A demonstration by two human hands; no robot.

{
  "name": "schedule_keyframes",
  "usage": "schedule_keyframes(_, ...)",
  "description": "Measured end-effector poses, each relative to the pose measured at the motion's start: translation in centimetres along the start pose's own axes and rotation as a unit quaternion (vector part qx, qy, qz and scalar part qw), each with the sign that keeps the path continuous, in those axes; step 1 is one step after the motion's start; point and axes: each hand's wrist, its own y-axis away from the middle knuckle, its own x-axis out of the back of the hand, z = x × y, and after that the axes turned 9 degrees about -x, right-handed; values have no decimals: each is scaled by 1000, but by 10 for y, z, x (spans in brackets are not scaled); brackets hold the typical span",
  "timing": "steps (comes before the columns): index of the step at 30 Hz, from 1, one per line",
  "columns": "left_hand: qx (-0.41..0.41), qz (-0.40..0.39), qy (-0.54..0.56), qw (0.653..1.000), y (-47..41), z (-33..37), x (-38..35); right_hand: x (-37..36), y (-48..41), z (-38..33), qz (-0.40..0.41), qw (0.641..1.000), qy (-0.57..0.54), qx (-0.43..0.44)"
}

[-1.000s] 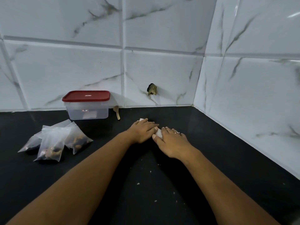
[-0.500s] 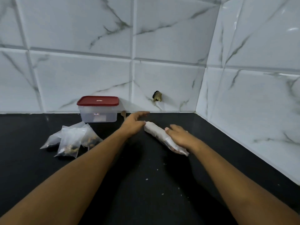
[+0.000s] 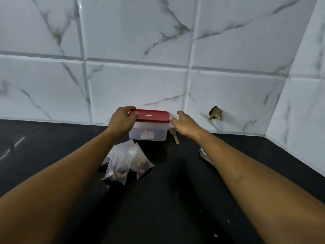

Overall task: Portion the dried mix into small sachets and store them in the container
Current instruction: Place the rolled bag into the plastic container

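Note:
A clear plastic container (image 3: 147, 133) with a red lid (image 3: 153, 116) stands against the back wall. My left hand (image 3: 121, 121) grips the lid's left end, fingers curled over the edge and thumb on the front. My right hand (image 3: 187, 123) is at the lid's right end with fingers fairly straight and the thumb tip touching the lid's corner. Filled clear sachets (image 3: 126, 162) of brown dried mix lie in a pile in front of the container, under my left forearm. The rolled white bag (image 3: 204, 154) lies on the counter, mostly hidden by my right forearm.
A small wooden spoon (image 3: 175, 137) lies just right of the container. The black counter (image 3: 167, 199) carries a few white crumbs. Marble-look tiled walls meet in a corner at the right, and a broken hole (image 3: 215, 113) shows in the back wall.
Both hands left the rolled white bag and reached back to the container's red lid. The view swung left, so the container now sits in the middle.

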Motion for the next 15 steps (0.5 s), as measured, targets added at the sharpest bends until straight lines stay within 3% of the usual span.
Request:
schedule_keyframes(10, 111, -56, 114, 986, -55, -54, -24, -58, -85, -1, -28, 991, -131, -30)
schedule_keyframes(15, 110, -54, 124, 985, -47, -37, -20, -48, -79, -1, -26, 990, -138, -30)
